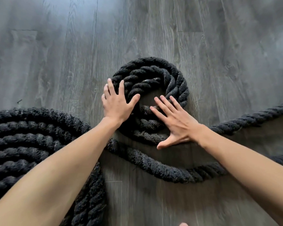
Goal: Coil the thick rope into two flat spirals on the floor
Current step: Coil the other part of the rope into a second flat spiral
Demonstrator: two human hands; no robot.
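A thick black twisted rope lies on the grey wooden floor (153, 30). At centre it forms a small tight spiral (153, 74) of about three turns. My left hand (117, 103) lies flat on the spiral's left edge, fingers spread. My right hand (173, 121) presses flat on its near right turns, fingers apart and thumb out. A large flat spiral (28, 139) of several turns fills the lower left, partly hidden by my left forearm. A loose length (153, 162) curves from the large spiral under the small one and runs off toward the right edge (260, 116).
Bare plank floor stretches all around the far side and at the near right. A small dark speck (19, 101) lies on the floor at the left. A toe tip (183, 224) shows at the bottom edge.
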